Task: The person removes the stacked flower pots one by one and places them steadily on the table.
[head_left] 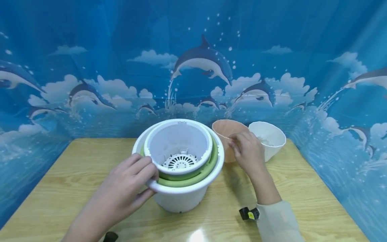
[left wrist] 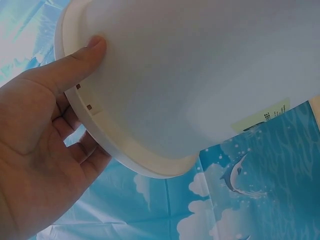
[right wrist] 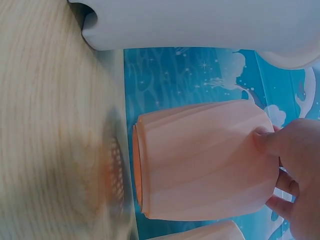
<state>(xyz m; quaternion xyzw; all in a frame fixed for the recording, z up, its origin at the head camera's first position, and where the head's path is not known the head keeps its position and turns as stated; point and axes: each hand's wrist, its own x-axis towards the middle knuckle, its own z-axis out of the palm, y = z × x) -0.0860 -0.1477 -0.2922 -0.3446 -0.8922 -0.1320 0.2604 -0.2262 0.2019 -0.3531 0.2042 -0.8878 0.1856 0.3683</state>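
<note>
A pale green label [left wrist: 264,116] is clinging to the outer wall of a white pot [left wrist: 190,65], well below its rim, displaying a dark, code-like square and print too tiny to read. To the right of the pot and nearer the viewer, a yellow sticker [head_left: 251,215] is marking a black wrist device [head_left: 243,213], its details blurring. No wording is proving legible.

One pot stack [head_left: 181,182] — one peach pot [right wrist: 207,162], one loose white pot [head_left: 273,151]
</note>
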